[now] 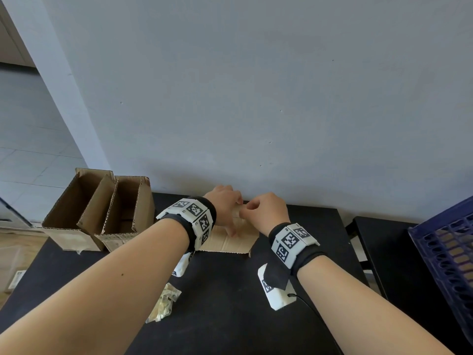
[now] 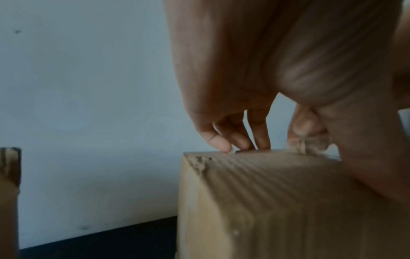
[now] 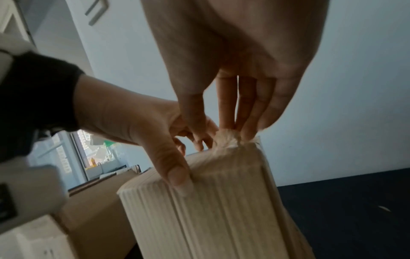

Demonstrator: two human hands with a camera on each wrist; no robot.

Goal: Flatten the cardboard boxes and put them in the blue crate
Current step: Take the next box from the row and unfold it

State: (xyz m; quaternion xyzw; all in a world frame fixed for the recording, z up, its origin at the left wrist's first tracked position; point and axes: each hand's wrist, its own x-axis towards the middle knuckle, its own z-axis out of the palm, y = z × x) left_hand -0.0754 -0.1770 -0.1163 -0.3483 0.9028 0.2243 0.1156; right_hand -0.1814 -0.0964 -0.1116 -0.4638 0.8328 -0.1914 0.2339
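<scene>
We see a small cardboard box [image 1: 230,239] lying on a black surface [image 1: 230,290] close to a pale wall, with both hands at its far top edge. The left hand [image 1: 225,201] rests its fingertips [image 2: 221,143] along that edge and its thumb presses the box's near face. The right hand [image 1: 266,211] pinches a crumpled scrap of peeled tape [image 3: 228,138] at the same edge.

From the head view we see only the backs of the hands; the pinch is hidden. The right wrist view shows it plainly, with the scrap bunched between thumb and fingers. The left wrist view shows the ribbed cardboard and a torn patch at one corner.

Further out, the head view alone shows two open cardboard boxes [image 1: 102,213] standing side by side at the left end of the surface, a crumpled clear wrapper [image 1: 163,303] nearer us, and the blue crate [image 1: 448,252] at the right edge.
</scene>
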